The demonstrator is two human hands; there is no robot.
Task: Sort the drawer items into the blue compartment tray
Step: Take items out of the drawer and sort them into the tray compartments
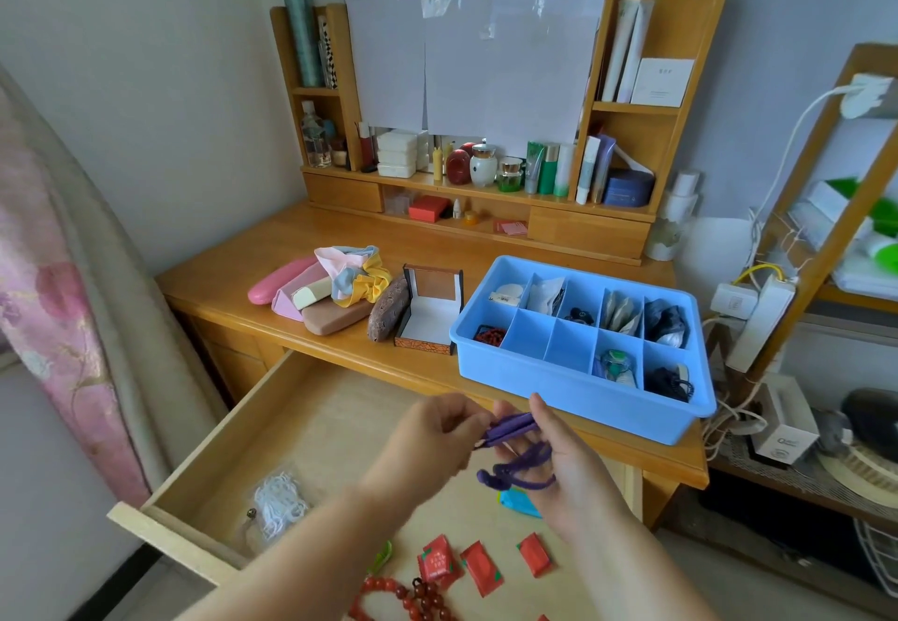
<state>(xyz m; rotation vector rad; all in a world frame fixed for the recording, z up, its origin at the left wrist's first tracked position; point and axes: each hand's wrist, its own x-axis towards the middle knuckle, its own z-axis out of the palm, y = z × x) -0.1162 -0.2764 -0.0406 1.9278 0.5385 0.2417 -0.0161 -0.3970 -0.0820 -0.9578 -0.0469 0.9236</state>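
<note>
The open drawer (311,426) fills the foreground and there is plenty left in it; the blue compartment tray (573,392) sits on the desk edge just behind it, with most of its back row filled and two front compartments, near the middle, bare (so the job looks past halfway, by my reckoning). Over the drawer, both hands work a purple cord (515,450); the left hand (437,431) pinches one folded end with curled fingers, while the right hand (573,465) curls loosely round the loops draped across its palm. Unsorted on the drawer floor: a white string bundle (279,504), red packets (481,567), red beads (403,596), a small blue item (520,504).
</note>
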